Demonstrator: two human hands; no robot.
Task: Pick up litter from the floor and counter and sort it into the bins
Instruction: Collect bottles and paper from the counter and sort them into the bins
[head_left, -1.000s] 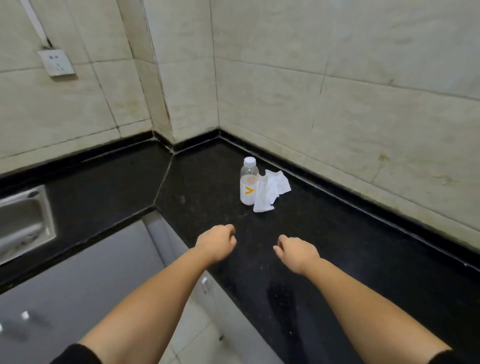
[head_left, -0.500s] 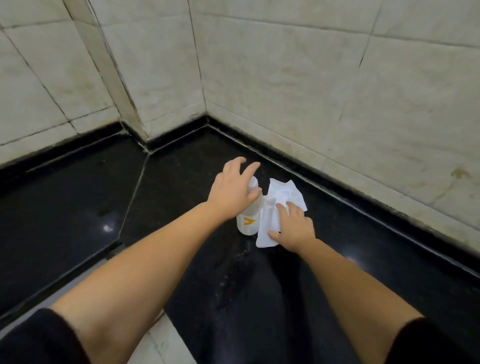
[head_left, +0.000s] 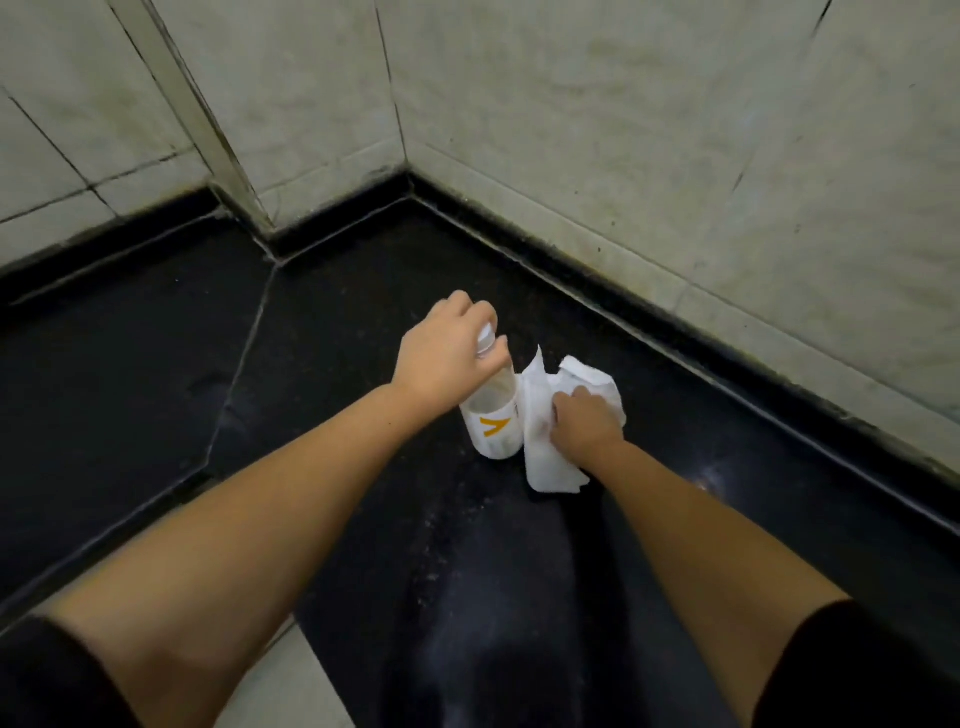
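Two litter items sitting on the black counter (head_left: 363, 519) near the tiled corner: a small, seemingly near-empty plastic bottle (head_left: 493, 421), likely light and slick, left hand (head_left: 447, 358) closing round its neck; beside it, touching, a soft crumpled tissue (head_left: 545, 457), right hand (head_left: 584, 423) bunching its middle.

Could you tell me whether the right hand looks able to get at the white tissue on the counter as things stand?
Yes, it seems so: the right hand already rests on the tissue, fingers bunching it, with nothing between them.
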